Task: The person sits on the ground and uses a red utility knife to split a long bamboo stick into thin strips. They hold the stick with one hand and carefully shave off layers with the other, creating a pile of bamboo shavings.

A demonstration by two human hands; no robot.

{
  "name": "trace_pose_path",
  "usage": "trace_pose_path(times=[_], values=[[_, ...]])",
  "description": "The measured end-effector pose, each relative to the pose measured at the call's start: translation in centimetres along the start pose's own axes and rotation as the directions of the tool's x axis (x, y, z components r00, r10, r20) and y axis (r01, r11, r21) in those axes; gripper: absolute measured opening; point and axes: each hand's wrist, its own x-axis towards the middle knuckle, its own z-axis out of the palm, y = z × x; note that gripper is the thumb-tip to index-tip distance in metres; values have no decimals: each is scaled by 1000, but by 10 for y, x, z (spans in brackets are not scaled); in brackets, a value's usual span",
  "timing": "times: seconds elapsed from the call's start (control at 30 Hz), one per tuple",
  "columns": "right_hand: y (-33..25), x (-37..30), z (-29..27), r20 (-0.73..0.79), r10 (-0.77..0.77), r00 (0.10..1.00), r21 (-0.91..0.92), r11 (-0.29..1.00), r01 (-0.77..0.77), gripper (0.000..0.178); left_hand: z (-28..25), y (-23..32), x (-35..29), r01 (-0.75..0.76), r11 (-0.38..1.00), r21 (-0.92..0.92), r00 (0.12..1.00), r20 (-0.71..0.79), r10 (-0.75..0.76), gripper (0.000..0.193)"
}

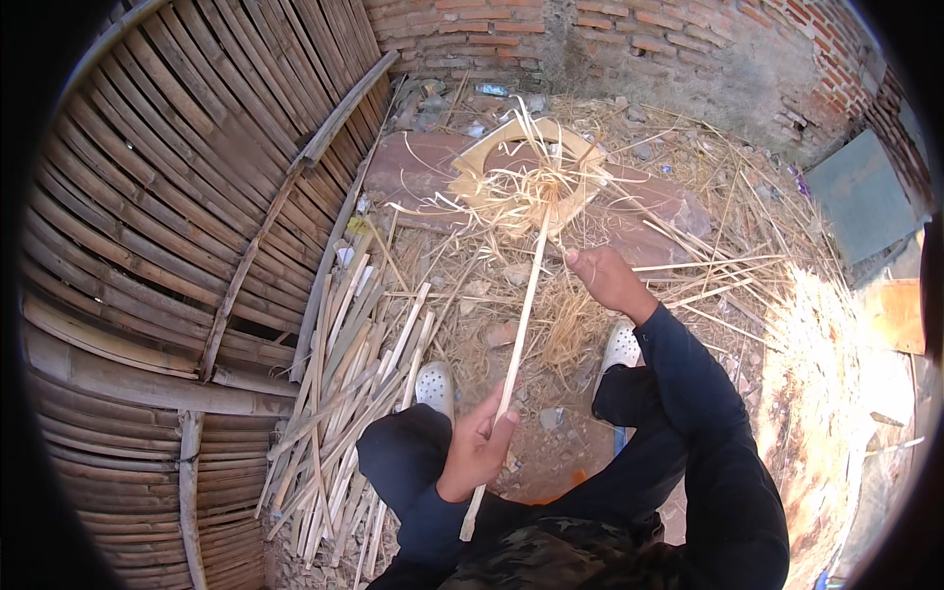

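Observation:
A long pale bamboo strip slants away from my lap, its near end below my left hand. My left hand is closed round its lower part, thumb along the strip. At the strip's far end is a tangle of thin curled shavings, lying over a tan angular ring. My right hand is closed just right of the strip's upper part, thumb toward it. What its fingers hold is too small to make out.
Many split bamboo strips are heaped at the left, beside a bamboo slat wall. A reddish slab lies under the ring. Ahead stands a brick wall; at the right leans a grey-blue panel. Shavings and rubble litter the ground.

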Motion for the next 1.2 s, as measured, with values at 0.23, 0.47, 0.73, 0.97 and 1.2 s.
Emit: trace_pose_path(times=[0.23, 0.47, 0.73, 0.97, 1.2], values=[[-51, -48, 24, 81, -439, 895, -266, 856, 444, 58, -10, 0, 1, 59, 985, -164, 998, 13, -57, 48], [-33, -24, 20, -73, -392, 917, -341, 874, 346, 62, -6, 2, 4, 72, 987, -143, 997, -9, -74, 44], [-33, -18, 18, -138, -335, 932, -362, 893, 267, 62, -12, 0, -5, 117, 981, -152, 993, 54, -110, 46], [-46, -41, 28, 30, -353, 935, -280, 895, 347, 64, -11, 6, -4, 106, 988, -113, 994, 46, -101, 46], [-28, -23, 25, -37, -421, 906, -352, 854, 382, 63, -11, 1, -1, 121, 981, -151, 991, 68, -111, 47]])
